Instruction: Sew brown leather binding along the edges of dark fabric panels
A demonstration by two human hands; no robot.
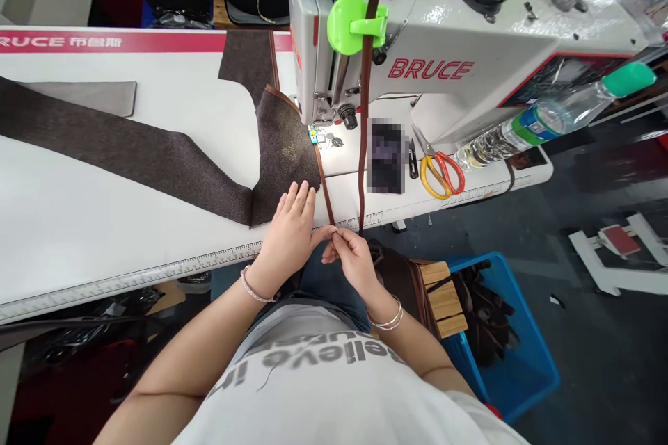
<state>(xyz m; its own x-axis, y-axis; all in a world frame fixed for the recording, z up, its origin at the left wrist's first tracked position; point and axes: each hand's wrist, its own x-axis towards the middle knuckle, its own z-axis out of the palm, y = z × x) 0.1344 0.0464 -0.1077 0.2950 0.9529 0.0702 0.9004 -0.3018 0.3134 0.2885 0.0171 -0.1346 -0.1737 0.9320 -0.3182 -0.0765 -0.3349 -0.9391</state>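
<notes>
A dark brown fabric piece (284, 142) with a lighter brown edge lies on the sewing table, its edge running to the needle area of the sewing machine (443, 35). My left hand (289, 233) rests on the fabric's near part, fingers stretched out, its thumb reaching to my right fingertips. From the needle area a narrow brown binding strip (326, 196) runs toward me. My right hand (355, 257) pinches this strip's near end at the table edge; the tips partly hide it. A second length of brown strip (364, 132) hangs down in front of the machine.
Scissors (442, 176) and a water bottle (543, 122) lie on the table right of the needle. A long fabric band (120, 146) stretches left. A ruler (209, 265) marks the front edge. Below right stands a blue bin (527, 348) with dark pieces.
</notes>
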